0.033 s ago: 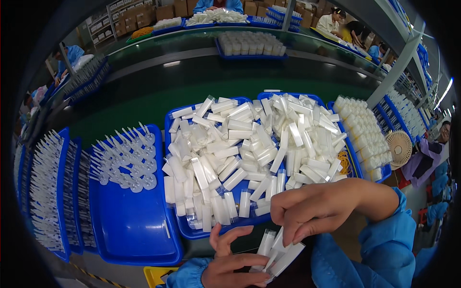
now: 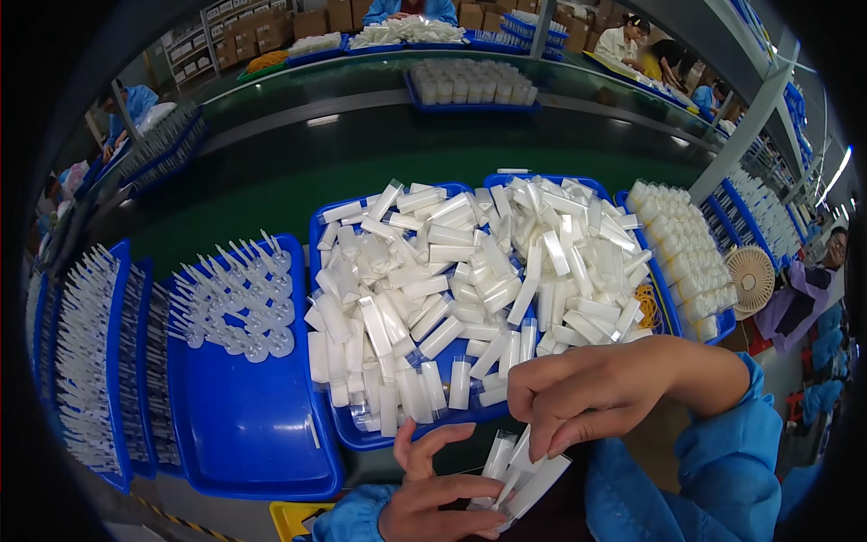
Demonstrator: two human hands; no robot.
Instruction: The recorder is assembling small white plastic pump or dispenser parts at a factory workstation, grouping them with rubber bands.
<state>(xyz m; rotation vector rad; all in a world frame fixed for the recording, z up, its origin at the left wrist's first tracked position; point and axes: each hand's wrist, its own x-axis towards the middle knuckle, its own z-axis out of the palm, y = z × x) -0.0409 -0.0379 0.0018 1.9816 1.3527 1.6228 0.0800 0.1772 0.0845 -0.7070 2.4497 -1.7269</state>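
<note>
Several white pieces (image 2: 540, 488) between fingers (image 2: 459, 490)

From here, cool, even light falls on the heap of white pieces (image 2: 397, 307), which looks crisp. Far right of the heap, a tube lamp (image 2: 835, 176) glares; beyond the heap, pale reflections (image 2: 322, 119) streak the dim green desk (image 2: 289, 172). Farther around it, straight edges bow and detail softens toward black corners.

Before you, white oblong plastic pieces (image 2: 442, 336) heap a blue rectangular plastic tray (image 2: 375, 442). Left of it, a second rectangular blue plastic tray (image 2: 248, 425) holds white stemmed plastic parts (image 2: 256, 345) at its far end. Across the flat green tabletop (image 2: 298, 163), on the far side, stand white cylindrical plastic containers (image 2: 474, 89).
</note>
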